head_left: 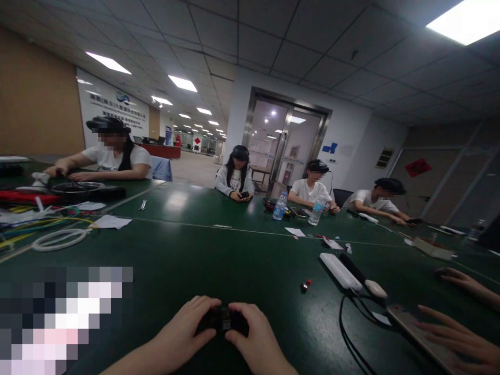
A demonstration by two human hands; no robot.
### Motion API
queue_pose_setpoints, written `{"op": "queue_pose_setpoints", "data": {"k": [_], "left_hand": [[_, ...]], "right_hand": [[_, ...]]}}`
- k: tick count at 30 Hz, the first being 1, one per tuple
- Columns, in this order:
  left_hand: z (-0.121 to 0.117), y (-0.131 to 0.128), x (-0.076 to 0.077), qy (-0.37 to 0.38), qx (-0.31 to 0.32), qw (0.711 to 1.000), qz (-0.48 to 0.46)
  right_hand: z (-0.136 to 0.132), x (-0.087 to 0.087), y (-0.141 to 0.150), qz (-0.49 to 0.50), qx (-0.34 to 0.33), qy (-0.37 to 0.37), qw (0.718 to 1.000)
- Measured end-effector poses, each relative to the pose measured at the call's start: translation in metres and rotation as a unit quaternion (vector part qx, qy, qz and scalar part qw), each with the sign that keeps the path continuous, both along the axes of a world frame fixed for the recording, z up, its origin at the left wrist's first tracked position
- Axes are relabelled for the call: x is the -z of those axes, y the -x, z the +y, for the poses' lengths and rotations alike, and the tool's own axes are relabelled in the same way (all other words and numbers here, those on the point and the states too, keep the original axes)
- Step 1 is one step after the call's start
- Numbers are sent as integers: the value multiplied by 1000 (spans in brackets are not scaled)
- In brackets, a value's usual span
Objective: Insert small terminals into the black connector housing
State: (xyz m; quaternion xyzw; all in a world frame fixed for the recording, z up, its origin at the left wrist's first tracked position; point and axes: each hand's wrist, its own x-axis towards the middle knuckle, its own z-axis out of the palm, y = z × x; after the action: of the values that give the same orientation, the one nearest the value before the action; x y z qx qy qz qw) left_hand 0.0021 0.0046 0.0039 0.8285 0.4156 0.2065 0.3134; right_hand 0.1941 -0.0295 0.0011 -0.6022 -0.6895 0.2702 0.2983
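Observation:
Close in front of me on the green table, a small black object (225, 322) is held between both hands. It has a lighter grey square part in its middle, and its kind is too dark to make out. My left hand (191, 324) grips its left end, thumb below and fingers curled over the top. On the opposite end, my right hand (253, 333) pinches it in the same way. The fingers hide both ends of the object. A small metal and red piece (305, 285) lies on the table, right of my right hand.
At right lie a white power strip (340, 272), black cables (344, 325) and a phone (414, 333) under another person's hand (457, 333). Two water bottles (280, 206) stand farther off. Coiled white cable (60, 239) and a wrench (143, 204) are at left. Several people sit around the table.

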Motion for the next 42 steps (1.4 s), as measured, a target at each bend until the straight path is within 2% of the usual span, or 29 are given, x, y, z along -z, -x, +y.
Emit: {"op": "queue_pose_setpoints", "data": {"k": [9, 17, 26, 42], "left_hand": [[1, 3, 5, -6, -1, 1000, -6], [0, 2, 0, 0, 5, 1000, -4], [2, 0, 6, -24, 6, 1000, -13], [-1, 0, -1, -13, 12, 1000, -15]], "right_hand": [[-2, -1, 0, 12, 1, -7, 1000], [-2, -5, 2, -5, -27, -20, 999], [-6, -8, 8, -80, -30, -106, 991], [-8, -21, 12, -158, -77, -83, 981]]}}
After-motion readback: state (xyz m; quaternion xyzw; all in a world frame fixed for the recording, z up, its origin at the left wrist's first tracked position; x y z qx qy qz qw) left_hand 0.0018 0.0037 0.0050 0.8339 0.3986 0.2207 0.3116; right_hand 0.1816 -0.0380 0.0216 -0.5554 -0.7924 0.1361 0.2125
